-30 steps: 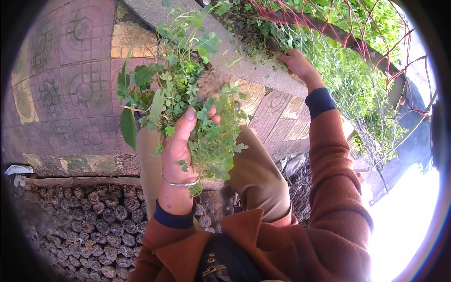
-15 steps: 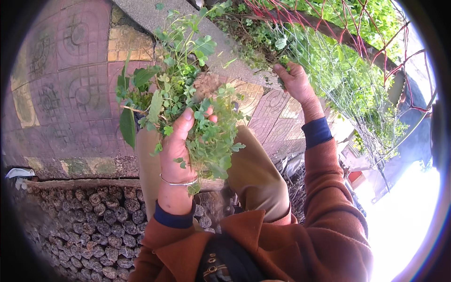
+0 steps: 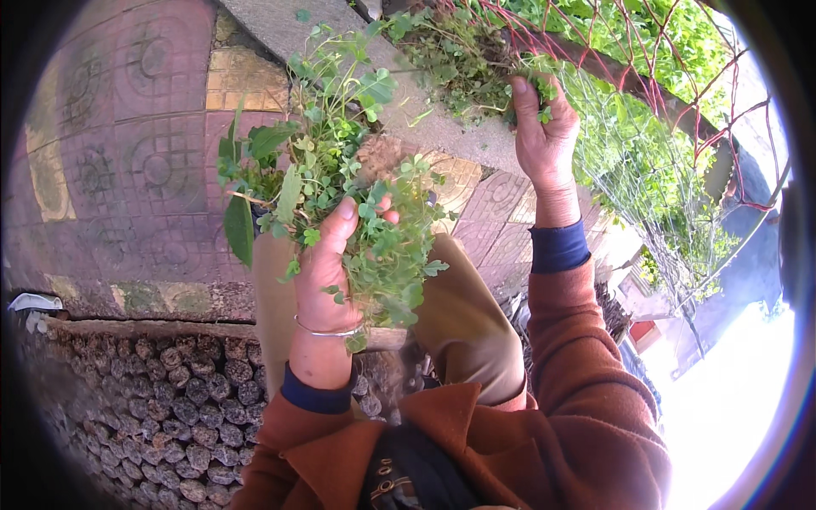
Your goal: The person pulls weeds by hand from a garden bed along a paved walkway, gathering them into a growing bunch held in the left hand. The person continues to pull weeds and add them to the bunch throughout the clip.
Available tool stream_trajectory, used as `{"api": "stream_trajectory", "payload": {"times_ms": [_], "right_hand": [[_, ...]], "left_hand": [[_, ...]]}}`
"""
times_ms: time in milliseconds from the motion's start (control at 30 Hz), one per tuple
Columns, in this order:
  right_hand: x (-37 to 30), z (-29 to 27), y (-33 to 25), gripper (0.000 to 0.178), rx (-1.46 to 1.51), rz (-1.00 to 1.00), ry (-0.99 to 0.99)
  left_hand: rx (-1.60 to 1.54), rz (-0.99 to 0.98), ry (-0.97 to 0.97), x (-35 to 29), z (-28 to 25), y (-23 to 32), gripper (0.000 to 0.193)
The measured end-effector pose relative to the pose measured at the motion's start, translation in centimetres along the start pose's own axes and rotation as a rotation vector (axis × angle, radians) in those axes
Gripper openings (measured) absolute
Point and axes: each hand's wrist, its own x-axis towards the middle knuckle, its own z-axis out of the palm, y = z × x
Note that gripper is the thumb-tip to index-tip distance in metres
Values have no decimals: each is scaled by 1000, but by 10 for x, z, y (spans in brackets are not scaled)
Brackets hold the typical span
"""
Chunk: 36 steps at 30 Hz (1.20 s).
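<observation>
My left hand (image 3: 333, 255) is closed round a big loose bunch of leafy green weeds (image 3: 387, 246), with the thumb across the stems. Long stems and broad leaves spill out above and to both sides of it. A brown clump of roots or soil (image 3: 379, 158) shows at the bunch's far right. Farther off, my right hand (image 3: 548, 136) is closed, thumb against fingers, on small green weeds (image 3: 544, 89) at the edge of the plant bed. More low weeds (image 3: 459, 64) grow or lie just left of it, over the concrete curb (image 3: 425, 106).
Red cords (image 3: 629, 64) and fine netting (image 3: 633, 183) hang over dense green plants (image 3: 616, 136) at the right. Patterned paving tiles (image 3: 144, 153) cover the left. Stacked round dark logs or blocks (image 3: 195, 408) lie at lower left, beside a wooden edge (image 3: 170, 327).
My right hand has moved farther away along the bed's edge, and its fingers now point upward at weeds there. The left hand and its bunch have barely shifted.
</observation>
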Motion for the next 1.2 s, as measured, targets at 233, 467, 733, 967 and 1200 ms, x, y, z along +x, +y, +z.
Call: {"api": "stream_trajectory", "payload": {"times_ms": [233, 467, 733, 967, 1200], "right_hand": [[12, 45, 88, 20, -317, 36, 2], [20, 46, 77, 17, 111, 247, 21], [7, 32, 42, 17, 112, 50, 48], [19, 36, 69, 8, -163, -56, 85], [13, 28, 50, 11, -81, 34, 96]], "left_hand": [[51, 89, 10, -4, 0, -2, 36], [-36, 102, 162, 6, -3, 4, 33], [-2, 118, 257, 6, 2, 3, 32], [20, 157, 211, 15, 9, 9, 32], [13, 122, 246, 7, 6, -1, 33]]}}
